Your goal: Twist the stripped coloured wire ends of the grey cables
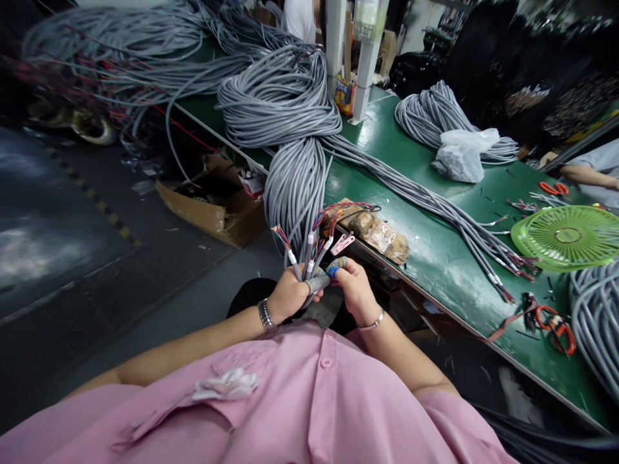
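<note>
My left hand (289,295) is closed around several grey cables (314,259) in front of my chest. Their stripped ends point up and fan out, with thin coloured wires above white bands. My right hand (356,291) is close beside it, thumb and forefinger pinched near my left thumb; anything between them is too small to make out. Tape wraps some fingertips on both hands, with blue on the right thumb. Just beyond the wires, a pink clothes peg (343,243) sits at the table edge beside a tape-wrapped block (374,229).
Coiled grey cable (280,96) hangs over the edge of the green table (483,290). A green fan (565,237), orange-handled scissors (556,328) and a plastic bag (463,154) lie to the right. A cardboard box (207,209) stands at left. Another person's arm (590,175) shows far right.
</note>
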Demonstrator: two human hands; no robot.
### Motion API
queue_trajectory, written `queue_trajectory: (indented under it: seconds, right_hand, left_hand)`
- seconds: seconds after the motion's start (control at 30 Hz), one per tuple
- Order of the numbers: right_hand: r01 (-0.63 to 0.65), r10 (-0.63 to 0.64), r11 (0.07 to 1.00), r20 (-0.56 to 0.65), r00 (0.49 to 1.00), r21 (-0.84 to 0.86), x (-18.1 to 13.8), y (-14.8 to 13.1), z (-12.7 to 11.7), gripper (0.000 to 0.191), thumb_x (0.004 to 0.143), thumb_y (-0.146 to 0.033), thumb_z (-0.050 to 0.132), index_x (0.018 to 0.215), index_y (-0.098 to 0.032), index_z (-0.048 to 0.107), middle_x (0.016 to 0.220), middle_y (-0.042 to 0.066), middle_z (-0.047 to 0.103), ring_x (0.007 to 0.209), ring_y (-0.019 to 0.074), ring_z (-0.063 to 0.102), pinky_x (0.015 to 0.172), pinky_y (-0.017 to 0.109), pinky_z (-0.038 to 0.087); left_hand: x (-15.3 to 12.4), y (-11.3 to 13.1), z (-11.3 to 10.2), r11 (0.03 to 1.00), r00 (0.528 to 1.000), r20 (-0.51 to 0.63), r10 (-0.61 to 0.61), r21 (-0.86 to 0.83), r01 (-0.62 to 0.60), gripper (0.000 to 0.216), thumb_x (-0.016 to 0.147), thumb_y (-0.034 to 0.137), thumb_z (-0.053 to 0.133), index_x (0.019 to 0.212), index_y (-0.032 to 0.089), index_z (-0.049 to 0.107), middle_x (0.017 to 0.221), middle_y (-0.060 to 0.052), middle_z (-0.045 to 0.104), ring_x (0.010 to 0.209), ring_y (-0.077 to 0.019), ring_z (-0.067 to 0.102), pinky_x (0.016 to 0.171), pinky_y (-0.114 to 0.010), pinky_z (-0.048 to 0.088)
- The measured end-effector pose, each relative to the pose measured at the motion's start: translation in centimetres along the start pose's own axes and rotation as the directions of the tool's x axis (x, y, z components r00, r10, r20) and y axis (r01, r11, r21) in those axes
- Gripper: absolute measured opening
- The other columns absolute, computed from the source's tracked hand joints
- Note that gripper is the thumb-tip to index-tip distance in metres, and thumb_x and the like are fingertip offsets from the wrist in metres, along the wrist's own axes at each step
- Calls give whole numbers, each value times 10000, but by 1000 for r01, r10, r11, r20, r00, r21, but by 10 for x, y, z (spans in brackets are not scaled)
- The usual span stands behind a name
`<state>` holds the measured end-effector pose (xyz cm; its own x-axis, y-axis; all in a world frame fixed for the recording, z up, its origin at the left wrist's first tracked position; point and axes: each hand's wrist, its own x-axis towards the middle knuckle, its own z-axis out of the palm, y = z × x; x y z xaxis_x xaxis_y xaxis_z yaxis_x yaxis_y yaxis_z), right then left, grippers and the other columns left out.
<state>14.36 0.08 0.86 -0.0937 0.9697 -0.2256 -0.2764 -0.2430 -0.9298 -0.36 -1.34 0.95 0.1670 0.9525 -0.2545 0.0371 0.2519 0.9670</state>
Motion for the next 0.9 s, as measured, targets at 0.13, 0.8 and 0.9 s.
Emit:
queue_trajectory:
  seconds: [0.13,0.8,0.9]
  right_hand:
    - [-41,84,968,-165,983,249,11,0,-6,31,647,-201,587,634,-182,566,534,-56,486,505,84,422,496,206,359]
    - [-145,116,932,105,988,333,41,-17,-10,458,749,-617,639,854,-174,678,642,-3,598,563,103,521,555,231,441]
    - [-109,87,941,80,993,320,37,-20,-8,406,741,-566,680,808,-166,674,604,-13,581,545,98,516,553,227,432]
  left_hand:
    - [-3,1,1,999,1000,8,-15,-35,16,189,695,289,725,667,151,598,527,1,613,451,-130,564,448,-237,459]
    - [16,30,10,914,999,-40,-25,-406,7,189,623,243,735,567,128,595,447,4,556,375,-89,483,388,-205,390]
    - [18,28,10,915,999,-48,-21,-404,0,184,635,249,724,573,124,604,452,1,560,375,-88,481,396,-209,395]
